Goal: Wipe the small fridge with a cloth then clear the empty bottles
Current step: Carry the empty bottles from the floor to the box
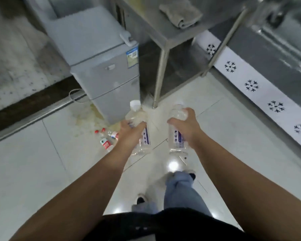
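Both forearms reach forward from the bottom of the frame. At centre, the left hand (131, 134) curls its grip round a clear capped bottle (140, 131); the right hand (185, 128) wraps a second clear bottle (177, 136). Small red-capped bottles (107, 138) lie on the tiled floor (33, 171) beside the fridge (101, 66), centre left. A cloth (180, 13) rests on the metal table (151, 20), top centre.

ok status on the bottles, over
Left hand grips one clear bottle, right hand another. Small red-capped bottles remain on floor by fridge. Path clear.
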